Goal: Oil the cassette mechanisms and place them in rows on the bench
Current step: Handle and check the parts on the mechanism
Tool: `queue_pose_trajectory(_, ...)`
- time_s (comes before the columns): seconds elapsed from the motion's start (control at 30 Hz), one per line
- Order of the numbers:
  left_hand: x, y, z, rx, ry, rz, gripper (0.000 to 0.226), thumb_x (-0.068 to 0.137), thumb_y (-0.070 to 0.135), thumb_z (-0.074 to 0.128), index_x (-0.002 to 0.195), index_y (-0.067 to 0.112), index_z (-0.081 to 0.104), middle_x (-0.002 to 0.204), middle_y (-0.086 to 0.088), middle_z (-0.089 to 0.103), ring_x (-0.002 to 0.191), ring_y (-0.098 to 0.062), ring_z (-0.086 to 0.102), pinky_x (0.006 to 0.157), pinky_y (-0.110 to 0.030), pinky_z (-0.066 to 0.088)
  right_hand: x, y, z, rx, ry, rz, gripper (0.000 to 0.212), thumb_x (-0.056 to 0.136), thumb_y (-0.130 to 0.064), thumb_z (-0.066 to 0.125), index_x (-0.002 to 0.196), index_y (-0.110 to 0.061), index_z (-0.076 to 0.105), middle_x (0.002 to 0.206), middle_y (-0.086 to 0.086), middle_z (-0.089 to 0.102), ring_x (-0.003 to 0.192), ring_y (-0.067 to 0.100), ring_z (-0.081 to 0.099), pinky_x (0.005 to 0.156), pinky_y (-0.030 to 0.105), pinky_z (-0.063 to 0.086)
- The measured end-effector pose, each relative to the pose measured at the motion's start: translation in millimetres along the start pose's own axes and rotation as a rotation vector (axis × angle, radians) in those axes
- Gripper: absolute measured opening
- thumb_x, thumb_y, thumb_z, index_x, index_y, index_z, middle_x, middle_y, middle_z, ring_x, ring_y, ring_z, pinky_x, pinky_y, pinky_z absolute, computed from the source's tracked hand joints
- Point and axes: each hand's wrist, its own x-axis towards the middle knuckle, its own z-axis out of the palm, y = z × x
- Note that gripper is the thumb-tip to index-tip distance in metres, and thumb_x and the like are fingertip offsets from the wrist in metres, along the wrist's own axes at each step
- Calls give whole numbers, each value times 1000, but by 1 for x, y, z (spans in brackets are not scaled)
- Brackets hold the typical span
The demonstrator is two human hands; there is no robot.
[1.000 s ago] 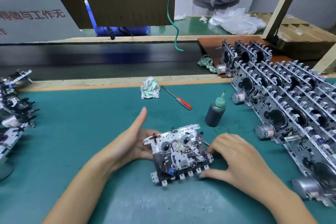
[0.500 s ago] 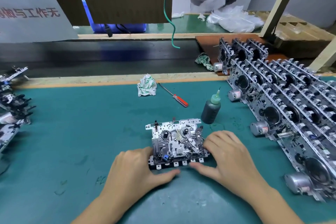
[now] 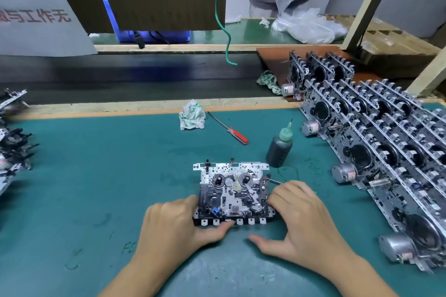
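Your left hand [image 3: 173,222] grips the cassette mechanism [image 3: 233,193] by its left edge, flat on the tabletop [image 3: 96,176]. Your right hand [image 3: 301,219] curls fingers onto its right edge, thumb free.

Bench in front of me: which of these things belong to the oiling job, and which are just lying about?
Job:
cassette mechanism, held flat by left hand and right hand
oil bottle
rows of mechanisms on the right
mechanisms at the left edge

Lying about:
red-handled screwdriver
crumpled cloth
second cloth
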Motion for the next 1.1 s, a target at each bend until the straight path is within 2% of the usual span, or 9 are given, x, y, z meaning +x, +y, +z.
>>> queue_pose_trajectory(0.13,3,-13,-6,-31,-132,213,61,62,73,54,49,15,44,36,4,40,32,-15,41,32,-20,32,-2,2,2,-102,27,33,47,78,-57,55,62,-13,57,63,-4,51,63,20,52,74,27,38)
queue_pose_trajectory(0.2,3,-14,-7,-20,-122,271,56,67,66,56,49,15,41,36,4,37,32,-15,38,31,-19,29,-2,5,1,-104,12,28,47,78,-57,53,63,-12,57,64,-4,52,65,20,53,75,28,37)
queue_pose_trajectory(0.37,2,-12,-1,53,-20,258,52,73,55,53,47,12,43,35,1,34,30,-21,37,32,-20,22,-1,8,0,18,-8,17,49,72,-60,63,63,-12,52,66,-4,47,65,18,45,76,27,38)
queue_pose_trajectory(0.57,1,-16,-6,-29,-116,267,56,68,65,57,51,14,40,38,5,37,33,-16,38,32,-20,31,-2,9,1,-42,5,-3,47,78,-56,57,61,-12,55,64,-5,52,65,20,53,76,29,39)
queue_pose_trajectory(0.67,-1,-13,-5,-53,-55,200,53,66,61,59,48,14,42,36,4,36,31,-17,37,31,-19,31,2,8,2,-47,-8,6,49,78,-58,54,61,-12,57,65,-6,54,67,20,55,77,28,38)
queue_pose_trajectory(0.77,-1,-14,-4,-15,4,157,51,68,56,56,45,12,44,34,2,35,30,-20,36,31,-18,28,4,6,4,15,-18,6,50,75,-61,60,61,-13,56,64,-6,52,66,18,51,77,29,39)
queue_pose_trajectory(0.9,1,-18,-9,-1,-9,235,65,82,68,45,46,15,38,35,2,34,30,-19,36,32,-20,23,2,4,4,31,-4,-19,53,74,-64,60,61,-13,57,65,-5,53,67,18,51,80,29,39)
queue_pose_trajectory(1.0,-1,-13,-11,-18,-25,214,62,63,80,51,53,23,30,35,5,35,31,-15,36,34,-19,25,2,3,5,-21,24,-15,52,79,-61,54,59,-13,55,63,-5,52,65,19,52,78,30,39)
queue_pose_trajectory(1.1,-3,-9,-10,36,-27,115,67,55,82,53,43,17,39,33,4,36,29,-16,37,35,-17,26,1,-1,5,-50,23,-11,54,83,-63,49,59,-14,55,63,-6,52,65,19,53,78,30,38)
